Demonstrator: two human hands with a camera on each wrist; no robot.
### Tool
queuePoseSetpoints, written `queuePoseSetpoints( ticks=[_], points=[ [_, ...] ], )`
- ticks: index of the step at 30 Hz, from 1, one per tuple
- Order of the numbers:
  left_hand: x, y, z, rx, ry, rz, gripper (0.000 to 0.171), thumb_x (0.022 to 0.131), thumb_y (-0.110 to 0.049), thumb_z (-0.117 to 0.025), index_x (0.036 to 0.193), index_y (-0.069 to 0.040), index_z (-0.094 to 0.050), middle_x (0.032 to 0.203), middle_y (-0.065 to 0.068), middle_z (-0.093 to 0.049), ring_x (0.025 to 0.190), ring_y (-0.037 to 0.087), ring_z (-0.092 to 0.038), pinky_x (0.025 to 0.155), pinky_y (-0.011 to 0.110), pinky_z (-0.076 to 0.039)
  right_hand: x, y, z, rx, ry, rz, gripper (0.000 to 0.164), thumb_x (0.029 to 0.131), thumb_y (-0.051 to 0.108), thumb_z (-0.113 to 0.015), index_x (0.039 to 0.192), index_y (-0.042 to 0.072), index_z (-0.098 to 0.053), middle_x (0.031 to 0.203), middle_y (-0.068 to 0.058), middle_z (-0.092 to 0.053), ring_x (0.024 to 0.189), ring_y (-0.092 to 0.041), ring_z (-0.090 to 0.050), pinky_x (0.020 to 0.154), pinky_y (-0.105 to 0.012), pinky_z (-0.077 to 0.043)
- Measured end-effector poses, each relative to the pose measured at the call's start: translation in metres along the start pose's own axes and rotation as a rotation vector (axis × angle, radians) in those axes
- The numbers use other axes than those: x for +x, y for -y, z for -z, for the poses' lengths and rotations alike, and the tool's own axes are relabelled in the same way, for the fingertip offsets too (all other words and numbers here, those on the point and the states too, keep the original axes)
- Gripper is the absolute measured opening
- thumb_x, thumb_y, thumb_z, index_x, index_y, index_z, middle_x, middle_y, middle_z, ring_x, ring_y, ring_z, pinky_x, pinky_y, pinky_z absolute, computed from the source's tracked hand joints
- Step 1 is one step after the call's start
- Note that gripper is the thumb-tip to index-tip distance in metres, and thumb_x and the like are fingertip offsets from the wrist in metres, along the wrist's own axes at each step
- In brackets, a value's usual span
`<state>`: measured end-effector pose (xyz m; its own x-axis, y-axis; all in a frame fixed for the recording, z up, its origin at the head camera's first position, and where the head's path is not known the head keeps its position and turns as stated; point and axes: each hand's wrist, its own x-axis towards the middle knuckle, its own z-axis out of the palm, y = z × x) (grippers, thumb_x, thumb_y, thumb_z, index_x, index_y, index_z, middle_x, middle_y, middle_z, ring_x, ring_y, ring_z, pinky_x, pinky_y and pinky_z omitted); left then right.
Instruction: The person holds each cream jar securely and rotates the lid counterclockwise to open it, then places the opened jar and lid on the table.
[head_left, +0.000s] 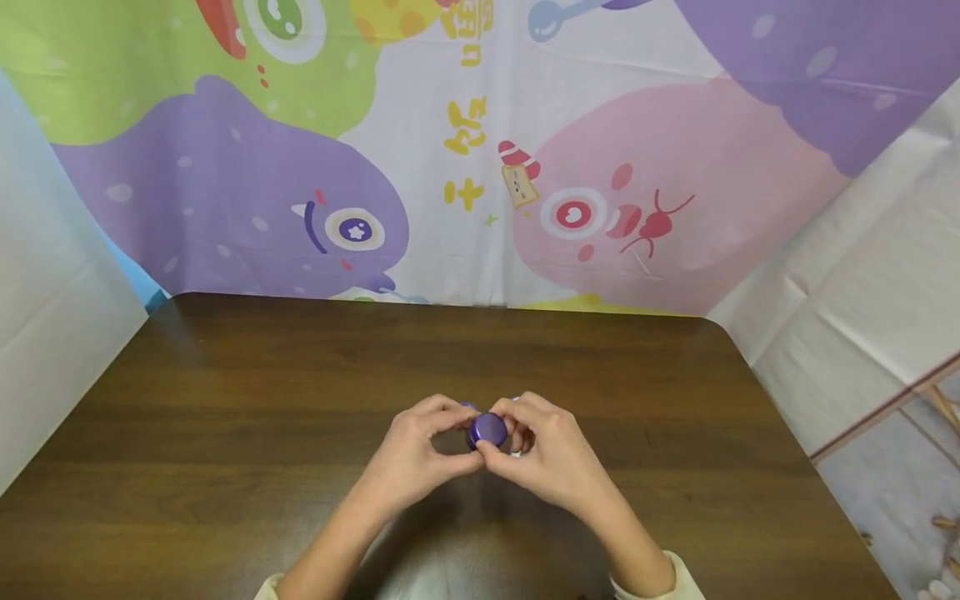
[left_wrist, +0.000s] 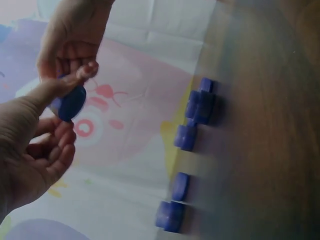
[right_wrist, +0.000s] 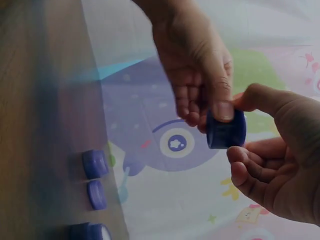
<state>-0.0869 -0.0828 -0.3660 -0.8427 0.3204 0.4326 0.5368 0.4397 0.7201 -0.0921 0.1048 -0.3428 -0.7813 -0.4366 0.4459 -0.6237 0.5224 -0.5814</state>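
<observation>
A small round purple jar (head_left: 489, 430), short and cylindrical with a flat top, is held between both hands above the table. My left hand (head_left: 412, 446) pinches it from the left with thumb and fingers. From the other side my right hand (head_left: 551, 450) grips its edge, the thumb at the near rim. In the right wrist view the jar (right_wrist: 226, 134) looks dark blue, and the left thumb lies across its side. Its edge also shows between the hands in the left wrist view, where the jar (left_wrist: 72, 105) is partly covered by fingers.
Several similar purple pieces (left_wrist: 186, 136) stand in a row on the table beyond the hands; the head view mostly hides them. One piece (right_wrist: 90, 231) shows a white end. The brown wooden table (head_left: 225, 433) meets a hanging cartoon-printed cloth (head_left: 450, 250) at its far edge.
</observation>
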Motion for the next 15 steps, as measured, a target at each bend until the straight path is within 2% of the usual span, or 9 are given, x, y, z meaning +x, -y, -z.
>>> queuePoseSetpoints(
  ticks=[3,7,11,15],
  points=[
    [0.0006,-0.0034,-0.0006,0.108,-0.027,-0.023,0.040,0.068,-0.017,-0.083,0.102,-0.001,-0.070,0.093,0.000,-0.064,0.086,0.014,-0.060,0.075,0.023,-0.053,-0.0002,0.0014,-0.0008,0.044,-0.016,-0.089,0.017,0.075,0.016,-0.075,0.088,0.010,-0.066,0.072,0.002,-0.054,0.060,-0.003,-0.048,0.052,-0.016,-0.045],
    [0.0004,-0.0067,-0.0006,0.201,-0.043,-0.066,0.042,0.069,-0.019,-0.082,0.103,0.002,-0.069,0.090,0.000,-0.063,0.086,0.011,-0.056,0.073,0.022,-0.052,-0.0013,0.0045,-0.0014,0.056,-0.036,-0.119,0.023,0.077,0.020,-0.075,0.094,0.006,-0.068,0.073,0.002,-0.055,0.061,-0.003,-0.049,0.052,-0.017,-0.046],
    [-0.0010,-0.0097,-0.0008,0.189,-0.050,-0.131,0.043,0.072,-0.020,-0.079,0.107,0.003,-0.068,0.094,0.000,-0.062,0.089,0.011,-0.054,0.077,0.022,-0.052,-0.0024,0.0075,0.0003,0.033,-0.054,-0.078,0.027,0.078,0.025,-0.076,0.096,0.007,-0.069,0.073,0.003,-0.054,0.061,-0.001,-0.047,0.052,-0.016,-0.044],
    [-0.0034,-0.0094,-0.0030,0.136,-0.062,-0.209,0.040,0.072,-0.017,-0.078,0.106,0.002,-0.069,0.094,0.000,-0.062,0.089,0.011,-0.053,0.077,0.022,-0.051,-0.0056,0.0104,0.0038,-0.011,-0.049,-0.001,0.023,0.080,0.026,-0.074,0.095,0.009,-0.069,0.075,0.007,-0.052,0.062,-0.002,-0.046,0.051,-0.016,-0.042]
  ],
)
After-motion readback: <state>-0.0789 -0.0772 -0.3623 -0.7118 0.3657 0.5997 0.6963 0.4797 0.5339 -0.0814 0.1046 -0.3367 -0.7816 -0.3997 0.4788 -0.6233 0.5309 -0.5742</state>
